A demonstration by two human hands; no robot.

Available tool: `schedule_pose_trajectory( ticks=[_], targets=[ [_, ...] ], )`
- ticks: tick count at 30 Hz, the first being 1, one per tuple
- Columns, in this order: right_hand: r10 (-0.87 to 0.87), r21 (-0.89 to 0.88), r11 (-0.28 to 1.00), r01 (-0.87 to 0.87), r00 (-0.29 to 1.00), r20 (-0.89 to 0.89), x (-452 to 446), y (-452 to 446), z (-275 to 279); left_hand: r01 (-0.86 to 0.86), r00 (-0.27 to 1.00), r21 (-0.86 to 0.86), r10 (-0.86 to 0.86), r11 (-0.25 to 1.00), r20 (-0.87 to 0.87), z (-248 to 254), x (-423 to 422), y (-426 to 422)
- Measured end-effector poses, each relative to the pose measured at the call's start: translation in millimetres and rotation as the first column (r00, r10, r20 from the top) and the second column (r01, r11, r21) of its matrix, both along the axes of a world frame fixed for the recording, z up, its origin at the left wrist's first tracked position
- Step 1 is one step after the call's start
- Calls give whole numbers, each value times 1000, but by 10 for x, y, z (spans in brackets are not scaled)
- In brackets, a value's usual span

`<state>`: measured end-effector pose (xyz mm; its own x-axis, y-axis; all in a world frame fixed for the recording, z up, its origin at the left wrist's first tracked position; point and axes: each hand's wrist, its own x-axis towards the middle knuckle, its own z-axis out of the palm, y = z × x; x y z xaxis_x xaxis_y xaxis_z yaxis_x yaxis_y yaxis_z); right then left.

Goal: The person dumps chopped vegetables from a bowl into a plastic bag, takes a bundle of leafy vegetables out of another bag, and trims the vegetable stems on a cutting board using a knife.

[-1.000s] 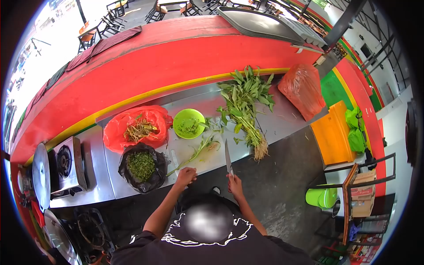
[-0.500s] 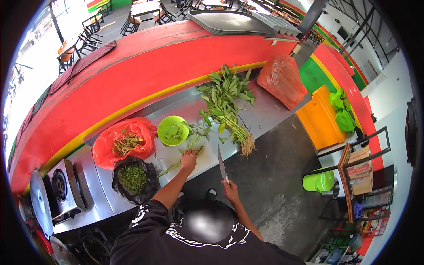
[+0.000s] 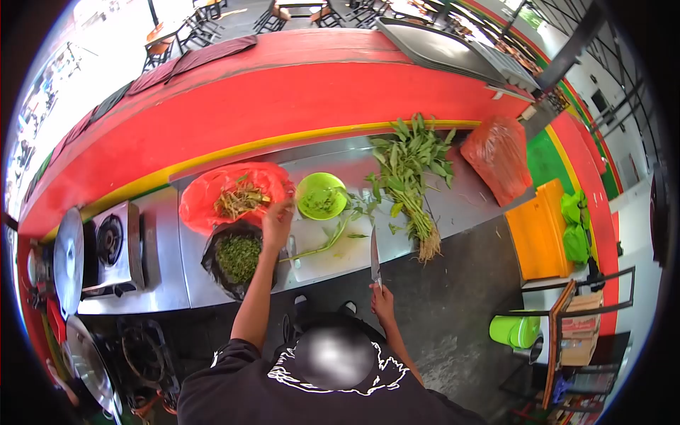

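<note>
My right hand (image 3: 383, 302) grips the handle of a kitchen knife (image 3: 375, 256), its blade pointing away from me past the right edge of the white cutting board (image 3: 312, 265). At the right rim of a red plastic bag (image 3: 202, 200) is my left hand (image 3: 278, 218), fingers drawn together; what they hold, if anything, is too small to make out. Dry-looking stems (image 3: 241, 200) fill that bag. A leafy green stalk (image 3: 333, 237) lies across the board. Behind the board stands a lime-green bowl (image 3: 322, 178) with leaves inside. To the right rests a bunch of leafy greens (image 3: 411, 170) with roots on.
Chopped greens (image 3: 239, 257) fill a black plastic bag left of the board. A gas stove (image 3: 113, 241) stands at the counter's left end. A full red bag (image 3: 498, 159) sits at the right end, near an orange container (image 3: 537, 234). A red wall (image 3: 283, 99) runs behind.
My left hand has left the stalk on the board and moved left to the red bag's rim. The knife stays in my right hand. The whole view has shifted.
</note>
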<state>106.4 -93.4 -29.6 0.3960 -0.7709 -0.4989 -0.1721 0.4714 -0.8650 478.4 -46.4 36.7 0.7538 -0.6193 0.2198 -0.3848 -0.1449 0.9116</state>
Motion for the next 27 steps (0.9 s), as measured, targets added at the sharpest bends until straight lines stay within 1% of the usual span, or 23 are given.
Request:
schedule_pose_trajectory(
  ticks=[1,2,3,5,7,8,9,10,11,12,13,15,16,17,18,23,25,26,27],
  targets=[
    [18,5,1000,-18,1000,-4,39,19,-3,-90,995,28,91,996,-48,233,114,120],
    [38,-1,999,-38,999,-15,95,29,10,-192,972,31,186,981,143,193,259,238],
    [54,-9,998,-54,998,-26,126,38,-1,-287,906,16,266,958,328,245,322,337],
    [80,-19,997,-81,996,-41,194,58,-45,-305,910,8,289,952,297,302,286,511],
    [105,-24,994,-106,993,-55,230,80,-72,-163,981,45,157,986,116,316,72,625],
    [106,-15,994,-106,994,-28,250,90,-73,-105,977,46,95,993,190,225,-57,631],
    [106,-6,994,-106,994,1,281,99,-68,-42,999,115,42,992,6,123,-229,654],
    [112,0,994,-112,994,-3,311,116,-64,110,994,137,-105,984,-39,154,-404,652],
    [101,-14,995,-101,995,4,332,141,-57,211,977,171,-209,962,-31,59,-541,664],
    [89,-28,996,-88,996,11,351,163,-44,255,962,190,-268,948,44,-139,-657,654],
    [90,-23,996,-90,996,7,368,189,-33,264,950,326,-304,908,77,-329,-745,634],
    [48,37,998,-48,999,12,396,256,-14,76,923,436,-229,897,310,-544,-907,607],
    [39,41,998,-40,999,9,402,299,1,85,922,440,-238,894,305,-733,-891,593],
    [44,39,998,-45,999,18,390,345,21,-4,912,497,-200,868,357,-958,-874,588],
    [51,33,998,-52,998,27,353,365,10,-97,896,544,-165,834,412,-983,-870,584],
    [55,50,997,-54,999,0,223,303,34,-132,871,607,-200,784,448,-1048,-826,626],
    [55,41,998,-55,999,3,156,228,43,-45,877,559,-235,828,420,-1019,-842,640],
    [51,33,998,-51,999,9,146,184,53,36,909,581,-268,813,319,-989,-837,624],
    [44,25,999,-44,999,20,166,129,72,26,908,574,-260,818,329,-951,-858,607]
  ],
)
